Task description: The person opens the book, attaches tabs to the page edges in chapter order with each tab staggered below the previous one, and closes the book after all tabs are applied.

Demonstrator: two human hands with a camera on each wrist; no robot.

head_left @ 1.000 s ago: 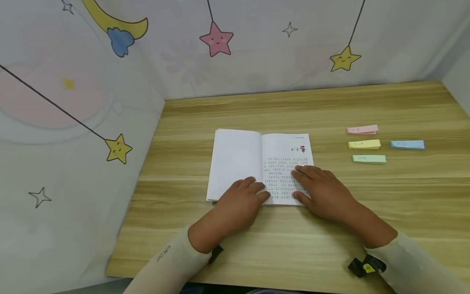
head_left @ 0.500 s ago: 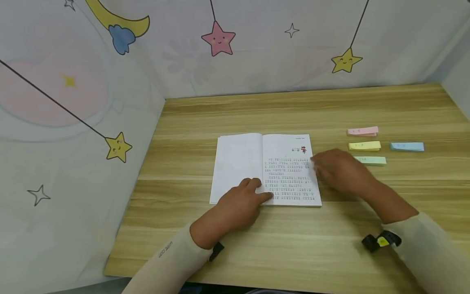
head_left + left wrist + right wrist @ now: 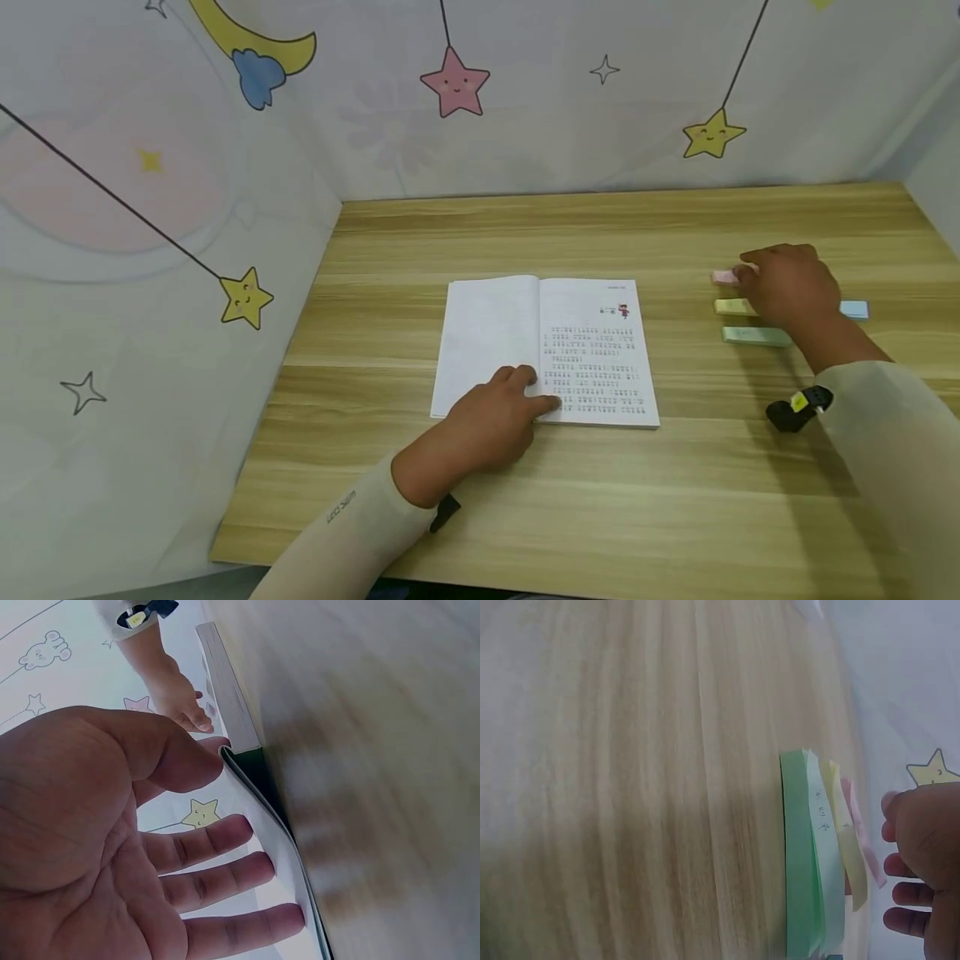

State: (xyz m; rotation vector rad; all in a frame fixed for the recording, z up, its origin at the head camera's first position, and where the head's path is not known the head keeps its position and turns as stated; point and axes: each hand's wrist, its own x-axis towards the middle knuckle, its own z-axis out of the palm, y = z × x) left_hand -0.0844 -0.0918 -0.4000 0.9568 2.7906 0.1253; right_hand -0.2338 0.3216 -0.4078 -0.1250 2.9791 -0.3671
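An open book (image 3: 592, 350) lies on the table, its left page blank and its right page printed with a small figure near the top. My left hand (image 3: 491, 421) rests on the lower part of the book at the fold; in the left wrist view its fingers (image 3: 225, 930) press the pages, fairly straight. Over the paper strips at the right hovers my right hand (image 3: 795, 283), nearest the pink strip (image 3: 723, 277). Below it lie a yellow strip (image 3: 731, 307) and a green strip (image 3: 753, 336). In the right wrist view the hand appears apart from the strips, holding nothing visible.
A blue strip (image 3: 855, 310) lies to the right, partly behind the right hand. The wooden table (image 3: 600, 508) meets a white backdrop (image 3: 540, 150) printed with stars and a moon at its back and left edges.
My right hand has left the book's right page and moved right and away to the strips. The left hand has stayed on the book, which has shifted slightly in view.
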